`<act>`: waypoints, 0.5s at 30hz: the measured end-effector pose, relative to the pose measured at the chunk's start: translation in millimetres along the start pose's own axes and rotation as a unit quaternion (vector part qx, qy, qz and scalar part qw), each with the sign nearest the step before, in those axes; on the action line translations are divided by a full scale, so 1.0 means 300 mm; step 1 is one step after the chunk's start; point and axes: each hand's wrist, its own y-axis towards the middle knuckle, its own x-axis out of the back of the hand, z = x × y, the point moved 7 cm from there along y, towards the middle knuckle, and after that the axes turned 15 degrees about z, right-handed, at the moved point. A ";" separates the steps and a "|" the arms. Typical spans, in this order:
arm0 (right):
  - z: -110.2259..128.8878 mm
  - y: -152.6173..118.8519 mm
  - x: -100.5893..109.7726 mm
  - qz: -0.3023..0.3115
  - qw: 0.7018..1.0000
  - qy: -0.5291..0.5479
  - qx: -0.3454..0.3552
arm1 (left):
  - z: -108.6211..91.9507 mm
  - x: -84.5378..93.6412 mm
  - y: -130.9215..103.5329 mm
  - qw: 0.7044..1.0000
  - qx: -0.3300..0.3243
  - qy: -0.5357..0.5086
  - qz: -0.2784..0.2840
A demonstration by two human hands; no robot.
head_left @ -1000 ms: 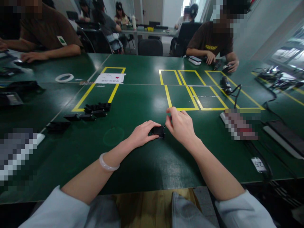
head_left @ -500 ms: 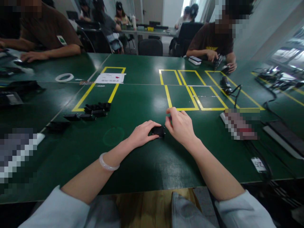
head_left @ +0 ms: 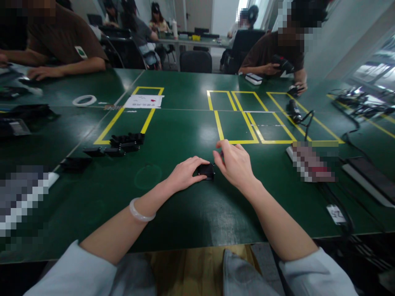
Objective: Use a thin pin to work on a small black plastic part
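A small black block (head_left: 206,171) lies on the green table (head_left: 185,218) in front of me. My left hand (head_left: 187,173) grips its left side between thumb and fingers. Just to the right of the block is my right hand (head_left: 233,162), its fingers curled and its thumb apart from the index finger. Nothing shows between those fingertips, and a small gap separates them from the block. Farther left, several similar black pieces (head_left: 115,152) lie in a group by a yellow tape outline.
A paper sheet (head_left: 143,101) and a white ring (head_left: 84,100) lie at the back left. A black device (head_left: 294,111) with a cable stands at the right, near a pixelated slab (head_left: 311,162). Two people sit across the table.
The person at the back right has lifted a dark object and tilted it. My left hand stays on the block; my right thumb has shifted very slightly.
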 end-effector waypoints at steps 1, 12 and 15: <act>0.000 0.000 0.000 0.004 1.000 0.001 0.000 | 0.000 0.000 0.000 1.000 -0.001 -0.001 -0.001; 0.000 -0.002 -0.001 -0.003 1.000 -0.004 -0.001 | 0.001 0.000 0.000 1.000 0.002 -0.002 -0.001; 0.002 -0.002 0.000 0.004 1.000 0.007 0.000 | -0.002 0.002 0.001 1.000 -0.004 -0.004 -0.003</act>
